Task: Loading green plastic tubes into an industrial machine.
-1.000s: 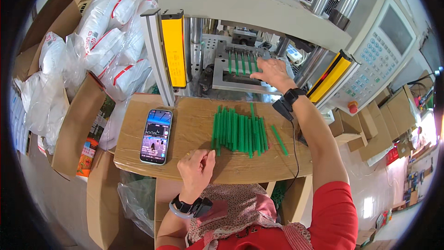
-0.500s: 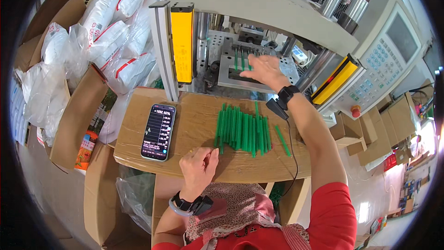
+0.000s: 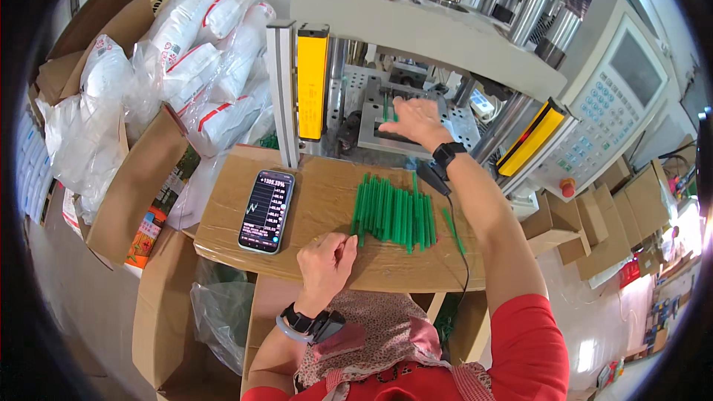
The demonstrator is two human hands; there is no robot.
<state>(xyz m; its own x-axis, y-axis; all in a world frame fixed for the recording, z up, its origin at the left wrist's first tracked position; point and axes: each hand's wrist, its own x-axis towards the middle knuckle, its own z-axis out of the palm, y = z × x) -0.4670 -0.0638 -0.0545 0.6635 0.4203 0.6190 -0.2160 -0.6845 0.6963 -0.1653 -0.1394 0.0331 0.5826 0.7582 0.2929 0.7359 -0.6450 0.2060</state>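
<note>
My right hand [image 3: 417, 120] reaches into the press, over the metal mould plate [image 3: 371, 130]. Its thumb is stretched out to the left and apart from the fingers, which lie over thin green strips [image 3: 385, 108] in the mould; the fingertips are partly hidden. My left hand [image 3: 327, 261] rests at the front of the brown-covered table [image 3: 319, 197], fingers curled into a loose fist, and no object shows in it. Just right of it lies a row of green plastic sticks [image 3: 394, 212], side by side. A couple of loose green sticks [image 3: 453, 230] lie farther right.
A phone [image 3: 267, 212] with a lit chart lies on the table's left. Yellow guard bars [image 3: 313, 82] flank the press opening, beneath a thick crossbeam [image 3: 416, 30]. A control panel [image 3: 613, 96] with a red knob stands right. White sacks [image 3: 189, 74] and cardboard boxes [image 3: 141, 186] fill the left.
The view has shifted slightly, moving the table and press in the picture. Over the mould, my right hand covers more of the green strips. My left fist stays at the table's front.
</note>
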